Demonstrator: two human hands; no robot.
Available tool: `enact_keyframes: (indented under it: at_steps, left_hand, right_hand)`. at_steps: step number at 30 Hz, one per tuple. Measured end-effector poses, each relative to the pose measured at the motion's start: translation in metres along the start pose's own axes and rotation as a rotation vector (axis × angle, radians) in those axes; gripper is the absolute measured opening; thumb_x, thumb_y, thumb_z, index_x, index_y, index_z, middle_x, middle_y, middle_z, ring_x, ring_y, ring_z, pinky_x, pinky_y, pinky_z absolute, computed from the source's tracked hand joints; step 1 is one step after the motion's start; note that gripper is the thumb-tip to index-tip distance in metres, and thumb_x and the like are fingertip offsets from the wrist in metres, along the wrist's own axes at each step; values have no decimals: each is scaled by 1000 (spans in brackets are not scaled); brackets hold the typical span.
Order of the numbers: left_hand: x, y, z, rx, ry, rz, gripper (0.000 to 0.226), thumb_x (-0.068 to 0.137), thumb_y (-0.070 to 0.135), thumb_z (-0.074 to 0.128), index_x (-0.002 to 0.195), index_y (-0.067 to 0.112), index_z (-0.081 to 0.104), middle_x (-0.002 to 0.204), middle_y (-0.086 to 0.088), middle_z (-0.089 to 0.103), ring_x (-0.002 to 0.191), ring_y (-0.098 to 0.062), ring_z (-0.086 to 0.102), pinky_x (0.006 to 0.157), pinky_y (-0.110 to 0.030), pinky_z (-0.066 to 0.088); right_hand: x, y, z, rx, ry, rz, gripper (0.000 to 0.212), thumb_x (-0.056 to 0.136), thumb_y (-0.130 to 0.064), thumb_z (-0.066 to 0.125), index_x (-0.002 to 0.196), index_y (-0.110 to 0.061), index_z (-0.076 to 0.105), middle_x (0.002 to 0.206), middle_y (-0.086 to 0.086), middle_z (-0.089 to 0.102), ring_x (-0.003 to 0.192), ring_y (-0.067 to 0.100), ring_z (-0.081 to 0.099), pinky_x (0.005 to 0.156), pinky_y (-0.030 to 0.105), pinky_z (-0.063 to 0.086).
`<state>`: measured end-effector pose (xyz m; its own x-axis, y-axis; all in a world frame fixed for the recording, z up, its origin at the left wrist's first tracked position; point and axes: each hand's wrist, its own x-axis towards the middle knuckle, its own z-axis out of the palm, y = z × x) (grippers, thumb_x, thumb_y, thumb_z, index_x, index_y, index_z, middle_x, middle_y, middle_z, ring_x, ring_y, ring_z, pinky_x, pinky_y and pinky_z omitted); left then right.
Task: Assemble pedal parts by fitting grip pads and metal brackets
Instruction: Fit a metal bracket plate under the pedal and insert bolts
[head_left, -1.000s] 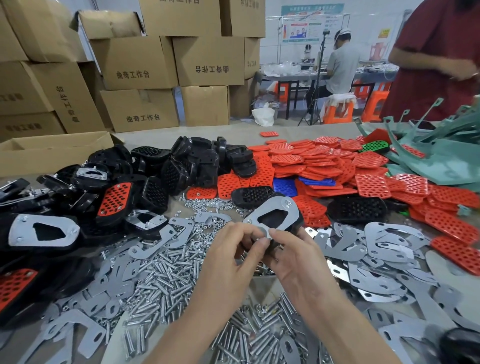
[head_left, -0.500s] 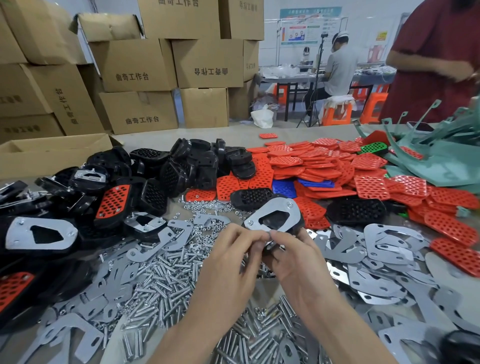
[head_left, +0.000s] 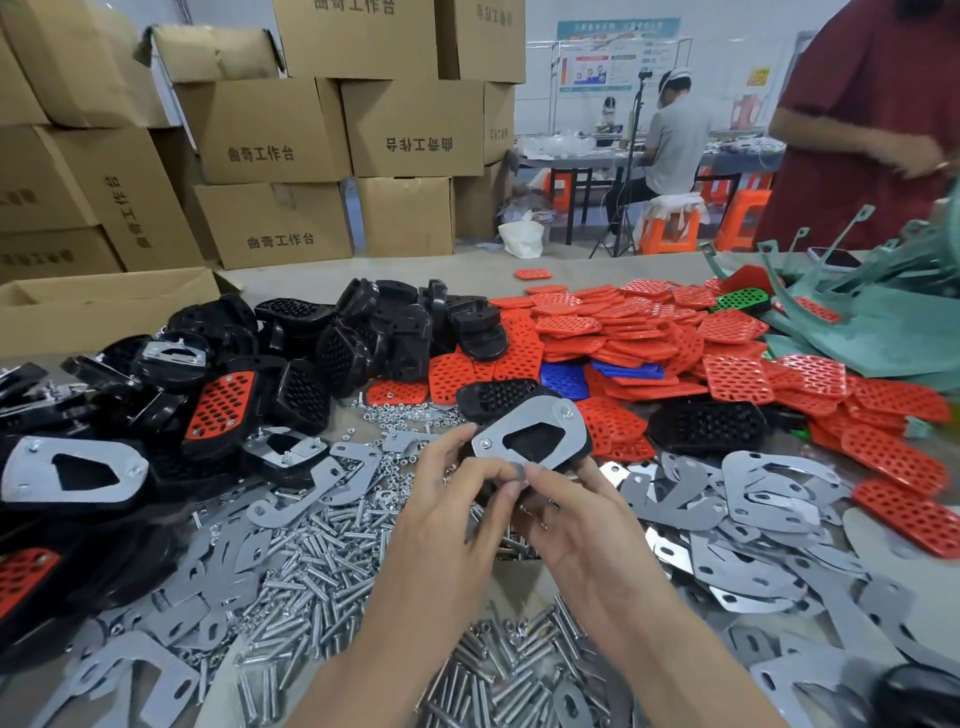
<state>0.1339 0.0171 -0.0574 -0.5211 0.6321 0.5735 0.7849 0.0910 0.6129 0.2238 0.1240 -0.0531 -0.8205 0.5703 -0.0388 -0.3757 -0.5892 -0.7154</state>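
1. Gripping the pedal (head_left: 531, 440) at its near-left corner with the left hand (head_left: 457, 499), thumb and fingers curled in onto the edge.
2. Cradling the same pedal from below and from its near right with the right hand (head_left: 576, 525), fingers curled, fingertips pinching at the near edge. Cannot tell whether a nut or anything else small sits between them.
3. Held up off the table (head_left: 467, 270), tilted toward the camera, with a metal bracket (head_left: 550, 415) lying flat on its upper face and fasteners (head_left: 484, 443) showing at the bracket's left and far-right corners.
4. Judging from that: in the bracket-fastening step, with the grip side facing away and probably one last fixing point at the pedal's near end, hidden under the fingertips.
5. Next move, most likely: seating and turning down a nut at that near end, calling for a steady hold with one hand, fine turning with the other, and keeping the bracket's holes in line.
6. Below and nearer than the pedal: a heap of bolts (head_left: 332, 540). Just beyond it to the left: scattered nuts (head_left: 400, 413).
7. Right of the pedal: loose brackets (head_left: 769, 483). Beyond it to the right: red grip pads (head_left: 649, 332). Beyond it to the left: black pedal shells (head_left: 363, 332). Far left of it: finished pedals (head_left: 72, 473).
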Motion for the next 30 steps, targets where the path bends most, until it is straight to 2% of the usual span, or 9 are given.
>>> enact_keyframes:
  at_steps: [4,9,14,19,22,24,26,28,30]
  left_hand:
    - [0,-3,0,36,0,38,14,97,49,45,105,48,56,144,17,41,116,30,38,88,7,28]
    - [0,-5,-1,7,3,-38,12,93,58,50,101,49,50,142,31,38,128,19,39,89,-4,32]
    - [0,-5,-1,26,15,-47,11,93,54,52,91,44,53,137,30,42,128,17,41,87,-1,33]
    - [-1,-4,0,34,-4,-36,6,94,53,51,98,49,51,141,33,38,127,19,39,87,1,31]
    - [0,-4,0,3,-20,-17,11,96,48,49,103,50,57,143,32,37,130,21,35,91,6,27]
    - [0,-4,-1,-42,-24,-3,17,98,42,48,106,52,60,145,32,37,129,21,37,93,5,28]
    - [0,-5,-1,-63,-18,-21,14,99,47,48,111,51,57,144,34,37,132,16,38,94,0,33]
    - [0,-5,-2,-65,-8,-50,13,97,56,50,108,50,53,142,34,39,133,12,40,93,-3,35]
    - [1,-6,-1,-69,0,-62,7,95,53,53,101,49,56,140,32,42,131,12,41,89,2,33]
  right_hand:
    - [0,-2,-3,-140,28,15,29,93,-7,69,120,-19,72,118,11,76,97,17,73,88,39,59]
    - [-2,-4,-3,-133,41,40,27,91,-6,72,114,-20,76,114,14,77,91,20,74,77,30,61]
    - [1,0,-4,-189,98,-12,24,92,-3,72,112,-15,70,96,12,75,89,21,75,81,33,59]
    - [0,3,-7,-269,107,-57,27,94,-6,70,121,-14,69,110,9,77,102,22,75,89,34,56]
    - [1,3,-9,-274,127,-59,27,94,-7,71,120,-14,70,108,8,78,96,17,76,86,31,56]
    - [2,3,-9,-270,142,-56,23,94,-7,71,115,-15,71,104,6,78,90,14,75,85,31,56]
    - [1,2,-9,-272,129,-57,23,94,-9,72,116,-16,72,104,6,78,93,16,76,85,30,57]
    - [0,2,-8,-268,112,-56,26,94,-8,72,119,-15,72,106,7,78,99,19,76,84,27,59]
    - [0,2,-8,-261,113,-54,27,95,-6,70,121,-12,70,109,10,78,106,23,75,86,29,60]
